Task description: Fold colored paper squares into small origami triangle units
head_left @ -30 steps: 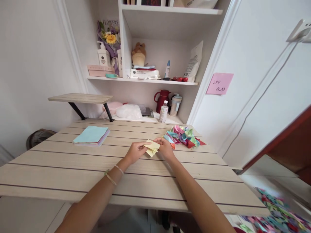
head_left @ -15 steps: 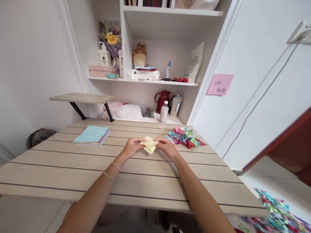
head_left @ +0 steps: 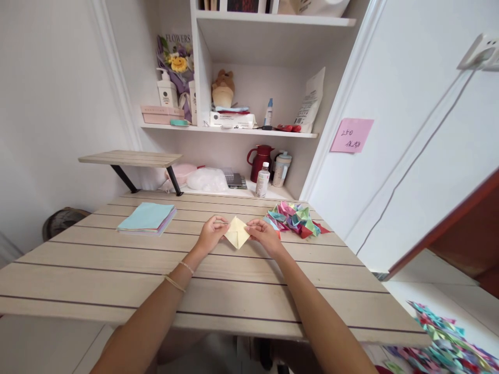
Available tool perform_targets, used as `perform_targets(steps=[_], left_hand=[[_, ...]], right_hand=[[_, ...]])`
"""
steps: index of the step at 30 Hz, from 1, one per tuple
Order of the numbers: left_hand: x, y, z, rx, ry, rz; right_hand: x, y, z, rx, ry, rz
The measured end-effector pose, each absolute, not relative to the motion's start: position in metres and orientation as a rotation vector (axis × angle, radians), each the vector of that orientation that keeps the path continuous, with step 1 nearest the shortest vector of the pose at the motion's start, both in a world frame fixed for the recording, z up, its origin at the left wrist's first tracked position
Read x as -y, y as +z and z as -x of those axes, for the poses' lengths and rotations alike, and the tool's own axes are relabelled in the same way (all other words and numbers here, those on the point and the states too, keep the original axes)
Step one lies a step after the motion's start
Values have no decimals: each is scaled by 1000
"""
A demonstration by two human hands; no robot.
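Note:
A pale yellow folded paper [head_left: 237, 233] shows as a flat diamond with crease lines, held over the middle of the desk. My left hand [head_left: 211, 233] is closed on its left corner between thumb and fingers. At the opposite corner my right hand [head_left: 265, 236] pinches the paper the same way. Just beyond my right hand lies a heap of folded coloured papers [head_left: 294, 218]. A stack of square paper sheets [head_left: 147, 216], light blue on top, sits to the left.
The slatted wooden desk [head_left: 234, 291] has a small raised shelf [head_left: 130, 158] at back left. A plastic bottle [head_left: 262, 181] and a red jug [head_left: 260, 162] stand at the back. More folded papers [head_left: 448, 337] are piled low at right.
The yellow paper was partly opened, with raised flaps, and is now a flatter diamond. Both hands have shifted slightly, still gripping its sides.

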State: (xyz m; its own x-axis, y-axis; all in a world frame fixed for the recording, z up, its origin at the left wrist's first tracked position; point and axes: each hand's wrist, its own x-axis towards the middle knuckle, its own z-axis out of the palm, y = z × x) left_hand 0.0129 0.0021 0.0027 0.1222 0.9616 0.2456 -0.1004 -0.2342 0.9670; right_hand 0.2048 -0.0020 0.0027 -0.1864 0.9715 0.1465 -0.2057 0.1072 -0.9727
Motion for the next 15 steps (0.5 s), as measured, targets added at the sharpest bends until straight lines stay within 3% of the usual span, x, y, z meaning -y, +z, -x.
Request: perform_targets(steps=[7,15], left_hand=[[-1,2,-14,-955,1374,-1561],[4,2,-17,-860,1386,-1516]], right_hand=[[5,3,-203,1299,1341,822],[0,-1,-202,1344,1017,904]])
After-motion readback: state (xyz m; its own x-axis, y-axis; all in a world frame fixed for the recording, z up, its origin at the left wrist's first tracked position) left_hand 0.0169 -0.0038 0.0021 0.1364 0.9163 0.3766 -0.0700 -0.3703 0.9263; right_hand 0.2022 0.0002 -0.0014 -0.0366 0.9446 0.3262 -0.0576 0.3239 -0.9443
